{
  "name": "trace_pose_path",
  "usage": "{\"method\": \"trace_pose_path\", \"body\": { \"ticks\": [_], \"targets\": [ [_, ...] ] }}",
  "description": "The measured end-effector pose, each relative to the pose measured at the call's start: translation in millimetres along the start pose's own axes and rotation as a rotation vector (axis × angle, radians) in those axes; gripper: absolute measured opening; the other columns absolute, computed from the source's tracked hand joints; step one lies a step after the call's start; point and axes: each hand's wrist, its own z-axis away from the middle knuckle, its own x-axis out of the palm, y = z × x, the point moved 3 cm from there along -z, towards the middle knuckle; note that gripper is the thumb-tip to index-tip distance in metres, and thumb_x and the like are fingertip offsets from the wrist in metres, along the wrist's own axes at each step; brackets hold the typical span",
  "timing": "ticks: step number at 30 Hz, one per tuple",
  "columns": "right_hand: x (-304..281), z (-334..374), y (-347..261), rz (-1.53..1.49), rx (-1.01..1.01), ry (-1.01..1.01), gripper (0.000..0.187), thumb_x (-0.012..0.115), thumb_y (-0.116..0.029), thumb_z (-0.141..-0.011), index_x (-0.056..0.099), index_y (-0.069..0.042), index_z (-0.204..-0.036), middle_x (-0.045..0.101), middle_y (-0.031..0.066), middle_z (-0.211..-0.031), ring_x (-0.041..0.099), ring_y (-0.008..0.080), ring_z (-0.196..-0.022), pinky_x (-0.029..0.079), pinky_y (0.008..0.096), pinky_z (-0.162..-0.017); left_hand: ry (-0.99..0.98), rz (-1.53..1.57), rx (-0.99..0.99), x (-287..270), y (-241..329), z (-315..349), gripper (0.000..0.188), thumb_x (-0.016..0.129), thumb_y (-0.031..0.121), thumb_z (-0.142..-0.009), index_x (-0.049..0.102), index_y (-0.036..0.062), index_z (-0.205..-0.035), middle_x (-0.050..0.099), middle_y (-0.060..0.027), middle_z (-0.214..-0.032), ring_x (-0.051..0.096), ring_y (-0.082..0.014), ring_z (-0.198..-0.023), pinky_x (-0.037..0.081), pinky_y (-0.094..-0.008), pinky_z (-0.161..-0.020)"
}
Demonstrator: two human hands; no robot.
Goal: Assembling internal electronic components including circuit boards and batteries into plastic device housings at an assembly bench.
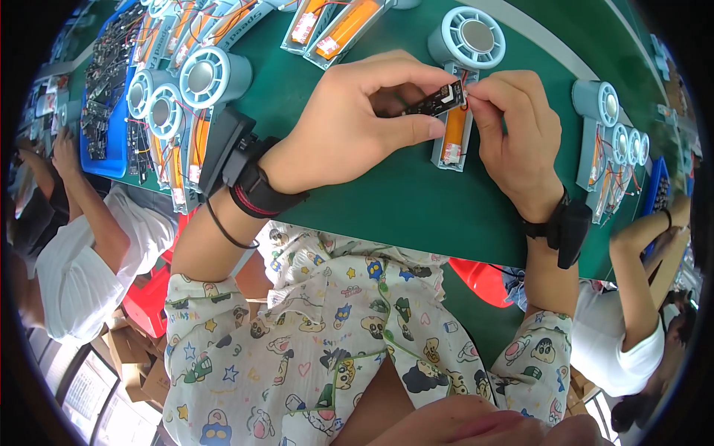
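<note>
My left hand (357, 119) holds a small black circuit board (437, 99) between thumb and fingers, tilted up to the right. At the board's upper right end, the thumb and forefinger of my right hand (517, 123) are pinched together on thin wires, their tips partly hidden. Beneath both hands an opened light-blue handheld fan (445, 37) lies on the green table (357, 201). Its round head points away from me. In its handle sits an orange battery (454, 128) with red wires beside it.
More opened fans (202, 78) crowd the left, and two handles (338, 33) lie at the far side. A blue tray (111, 160) of circuit boards stands at far left. Other fans (599, 104) lie to the right. People in white shirts (104, 260) sit on both sides.
</note>
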Motion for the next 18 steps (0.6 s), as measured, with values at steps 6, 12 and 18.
{"method": "trace_pose_path", "body": {
  "ticks": [6,12,18],
  "targets": [
    [4,2,-3,0.154,-0.067,0.039,0.019,0.076,0.003,-0.087,0.066,-0.002,-0.103,0.066,0.0118,-0.093,0.067,0.0262,-0.072,0.054,0.0322,-0.057,-0.083,0.258,-0.476,-3,0,-2,0.042,0.074,-0.005,-0.091,0.066,-0.0004,-0.132,0.072,-0.0095,-0.112,0.069,-0.0129,-0.089,0.057,-0.0247,-0.073],
    [7,6,-10,0.251,-0.017,0.068,0.019,0.077,0.003,-0.086,0.067,-0.001,-0.101,0.067,0.0121,-0.091,0.067,0.0260,-0.071,0.054,0.0315,-0.057,-0.053,0.248,-0.416,-1,1,-1,0.041,0.072,-0.004,-0.093,0.065,-0.0013,-0.133,0.072,-0.0110,-0.114,0.071,-0.0144,-0.093,0.058,-0.0265,-0.074],
    [7,5,-4,0.144,-0.086,0.067,0.020,0.077,0.005,-0.084,0.066,-0.001,-0.101,0.067,0.0125,-0.089,0.067,0.0262,-0.071,0.054,0.0319,-0.056,-0.070,0.351,-0.541,-4,-1,-1,0.041,0.072,-0.003,-0.093,0.064,-0.0030,-0.133,0.071,-0.0118,-0.115,0.071,-0.0164,-0.094,0.059,-0.0293,-0.077]
  ]
}}
